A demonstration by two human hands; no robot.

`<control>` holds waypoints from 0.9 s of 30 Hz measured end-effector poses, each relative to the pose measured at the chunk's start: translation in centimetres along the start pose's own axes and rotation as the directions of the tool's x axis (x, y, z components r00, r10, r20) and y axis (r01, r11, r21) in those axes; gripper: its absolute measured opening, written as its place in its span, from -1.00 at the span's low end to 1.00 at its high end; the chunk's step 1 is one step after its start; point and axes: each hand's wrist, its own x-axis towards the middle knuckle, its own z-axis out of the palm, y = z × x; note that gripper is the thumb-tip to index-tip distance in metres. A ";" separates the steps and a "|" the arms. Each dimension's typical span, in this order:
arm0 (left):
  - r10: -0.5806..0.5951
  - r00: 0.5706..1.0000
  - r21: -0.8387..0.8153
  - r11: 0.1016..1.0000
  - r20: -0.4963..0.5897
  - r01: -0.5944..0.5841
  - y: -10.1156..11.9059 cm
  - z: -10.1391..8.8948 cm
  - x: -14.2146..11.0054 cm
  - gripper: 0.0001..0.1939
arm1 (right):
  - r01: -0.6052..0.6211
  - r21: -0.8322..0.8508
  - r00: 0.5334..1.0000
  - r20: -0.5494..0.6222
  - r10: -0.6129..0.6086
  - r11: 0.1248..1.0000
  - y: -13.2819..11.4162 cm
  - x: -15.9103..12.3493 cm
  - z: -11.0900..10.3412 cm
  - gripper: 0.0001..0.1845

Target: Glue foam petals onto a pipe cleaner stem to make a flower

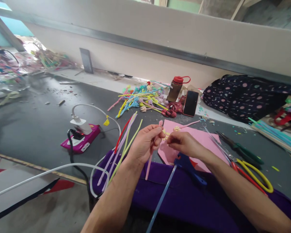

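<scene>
My left hand (146,140) is closed on a pink pipe cleaner (149,166), whose rounded pink tip pokes out above the thumb and whose stem hangs below the palm. Close to its right, my right hand (184,144) has its fingers pressed together near small pale-yellow pieces (166,134); what they pinch is hidden. Both hands are over the edge of a pink sheet (203,140). On that sheet lies another pink stem with a pale-yellow flower head (177,128). Below my right wrist rests a blue glue gun (188,168) with a clear bluish glue stick (163,194) sticking out.
Pipe-cleaner flowers (143,98) pile up behind my hands, beside a red-capped bottle (175,89) and a phone (190,103). Scissors (242,165) and green-handled pliers (240,149) lie right. Loose pipe cleaners (122,142) and a purple power strip (83,140) with cables are left.
</scene>
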 end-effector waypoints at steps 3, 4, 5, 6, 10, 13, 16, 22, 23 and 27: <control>0.004 1.000 0.005 1.000 0.012 -0.004 -0.1 -0.2 0.0 -0.85 | 0.012 -0.025 1.000 0.015 -0.012 1.000 -0.3 1.0 0.0 -0.78; 0.004 1.000 0.003 1.000 0.015 -0.004 -0.2 -0.2 0.0 -0.85 | 0.002 -0.050 1.000 0.001 -0.002 0.999 -0.2 1.3 -0.2 -0.79; 0.004 1.000 -0.001 1.000 0.018 -0.004 -0.2 -0.2 0.0 -0.85 | -0.013 -0.095 1.000 -0.016 0.012 0.995 -0.1 1.5 -0.5 -0.80; 0.003 1.000 -0.004 1.000 0.018 -0.003 -0.2 -0.2 0.0 -0.85 | -0.030 -0.154 0.999 -0.033 0.026 0.988 0.0 1.7 -0.7 -0.80; -0.010 1.000 -0.007 1.000 0.025 0.010 -0.1 0.0 -0.1 -0.85 | -0.048 -0.369 0.998 -0.043 0.034 0.928 1.3 1.8 -1.1 -0.84; -0.013 0.999 -0.015 1.000 0.033 0.014 0.0 0.2 -0.2 -0.84 | -0.035 -0.434 0.999 -0.014 0.033 0.900 1.9 1.5 -1.0 -0.85; -0.008 1.000 -0.015 1.000 0.023 0.008 0.0 0.2 -0.3 -0.84 | -0.028 -0.484 0.999 0.011 0.038 0.875 1.8 1.5 -1.0 -0.85; -0.003 1.000 -0.005 1.000 0.018 0.003 -0.1 0.2 -0.2 -0.87 | -0.039 -0.552 0.998 0.022 0.061 0.833 0.4 3.1 0.1 -0.82; -0.003 1.000 0.000 1.000 0.013 0.003 -0.1 0.2 -0.2 -0.87 | -0.053 -0.558 0.997 0.012 0.073 0.828 0.4 3.4 0.5 -0.81; -0.005 1.000 0.005 1.000 0.020 0.005 -0.1 0.1 -0.2 -0.87 | -0.104 -0.534 0.992 0.001 0.123 0.839 0.6 4.3 1.6 -0.83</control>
